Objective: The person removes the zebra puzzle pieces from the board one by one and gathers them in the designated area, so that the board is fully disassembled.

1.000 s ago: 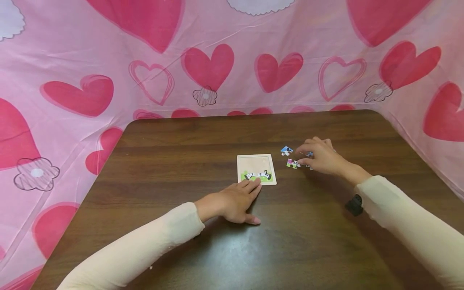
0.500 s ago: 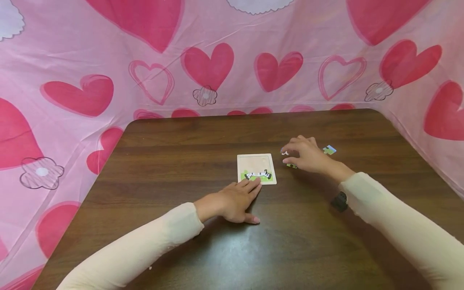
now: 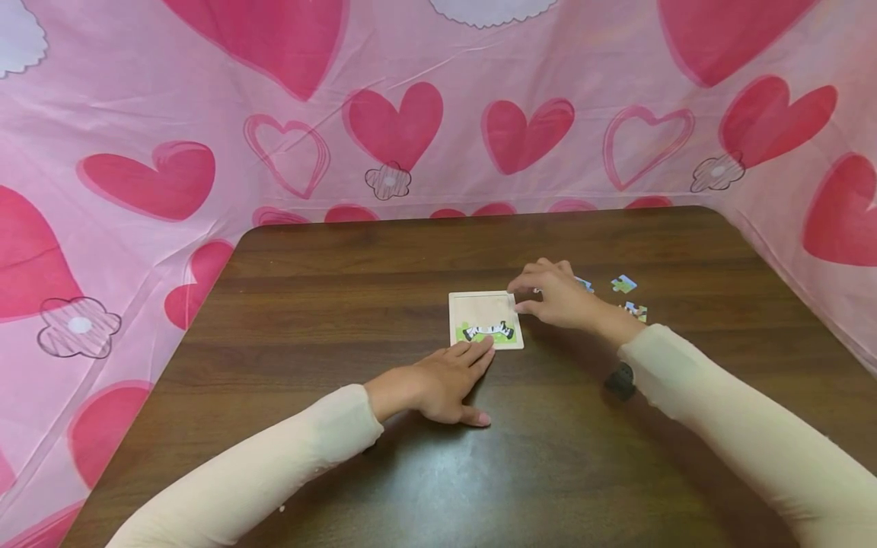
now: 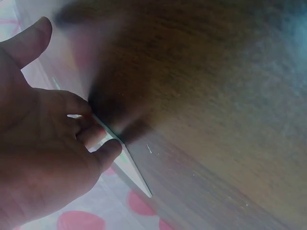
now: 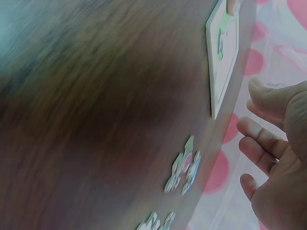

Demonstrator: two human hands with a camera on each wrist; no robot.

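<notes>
A square wooden puzzle board lies on the table. Along its near part is a filled-in strip with zebra legs on green. The fingers of my left hand rest on the board's near edge, with the thumb spread away; the left wrist view shows those fingers along the edge. My right hand hovers at the board's right side, thumb and fingertips apart. Nothing shows between them in the right wrist view. Under and beside that hand lie loose puzzle pieces, partly hidden by it in the head view.
To the right of the right hand are more puzzle pieces, one blue and green and others nearer. The brown wooden table ends at a pink heart-patterned cloth behind and on both sides.
My right hand has moved left from above the loose pieces to the board's right edge, uncovering pieces on the right. The left hand and the board have stayed in place.
</notes>
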